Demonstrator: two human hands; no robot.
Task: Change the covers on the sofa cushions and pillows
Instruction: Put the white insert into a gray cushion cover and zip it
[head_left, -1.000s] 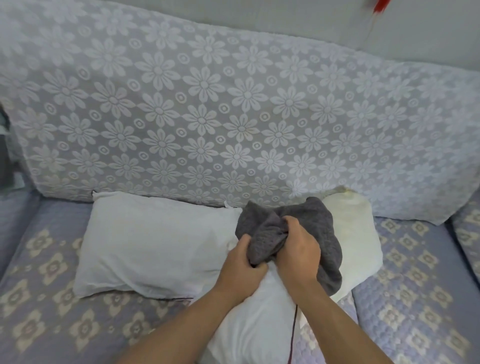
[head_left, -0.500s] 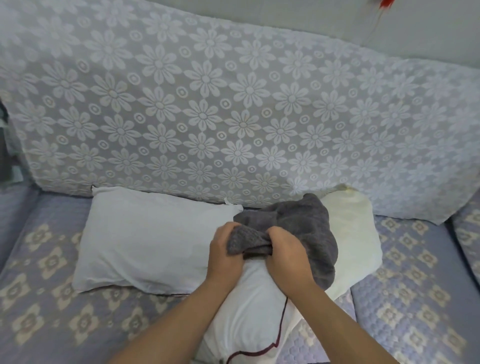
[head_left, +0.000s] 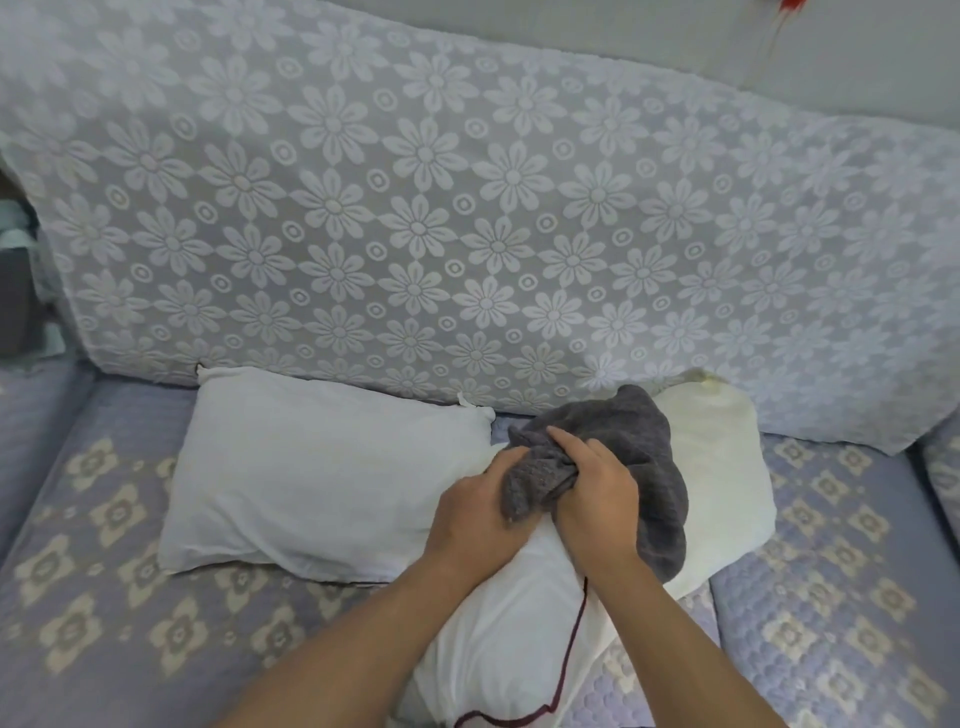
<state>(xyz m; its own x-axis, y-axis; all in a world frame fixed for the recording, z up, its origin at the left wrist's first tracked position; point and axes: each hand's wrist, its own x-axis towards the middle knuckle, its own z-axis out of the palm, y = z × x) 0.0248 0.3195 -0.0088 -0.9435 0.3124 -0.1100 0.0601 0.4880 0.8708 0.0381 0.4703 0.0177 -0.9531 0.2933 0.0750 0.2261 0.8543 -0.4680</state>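
Note:
A grey knitted cover (head_left: 654, 467) lies bunched on top of a white pillow (head_left: 509, 634) with dark red piping, in the lower middle of the head view. My left hand (head_left: 475, 519) grips the cover's bunched edge from the left. My right hand (head_left: 597, 499) grips the same bunch from the right, fingers over the fabric. A second bare white pillow (head_left: 322, 467) lies flat to the left. A cream pillow (head_left: 722, 467) lies behind on the right, partly hidden under the grey cover.
The sofa seat (head_left: 104, 597) wears a lilac quilted cover with beige flowers. The backrest (head_left: 467, 208) is draped in white floral lace. A seat seam (head_left: 711, 587) runs on the right. Dark objects (head_left: 15, 291) sit past the sofa's left end.
Both hands have shifted their hold on the grey cover, gathering more fabric between them. My right fingers now lie spread over the bunch. The view has tilted down slightly.

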